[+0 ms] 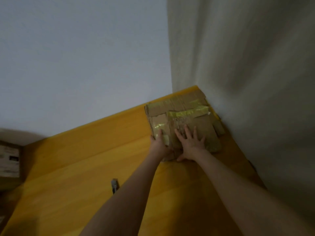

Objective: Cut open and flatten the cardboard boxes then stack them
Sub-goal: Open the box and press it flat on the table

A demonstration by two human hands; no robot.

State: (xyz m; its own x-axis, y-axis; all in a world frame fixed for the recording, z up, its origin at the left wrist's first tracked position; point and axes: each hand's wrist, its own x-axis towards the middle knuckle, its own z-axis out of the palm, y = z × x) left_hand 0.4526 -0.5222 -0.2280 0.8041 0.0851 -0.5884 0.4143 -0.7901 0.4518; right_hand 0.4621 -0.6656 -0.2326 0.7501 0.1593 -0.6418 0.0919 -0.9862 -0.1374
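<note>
A stack of flattened cardboard boxes (184,114) with yellowish tape strips lies on the yellow wooden table (95,159), in its far right corner by the wall and curtain. My left hand (159,144) grips the stack's near left edge, thumb on top. My right hand (190,143) lies flat on the top sheet with fingers spread. A small grey utility knife (114,185) rests on the table beside my left forearm. At the left edge stands an uncut cardboard box (9,160) with a label.
A white wall (81,62) runs behind the table. A pale curtain (247,65) hangs along the table's right side, touching the cardboard stack's corner.
</note>
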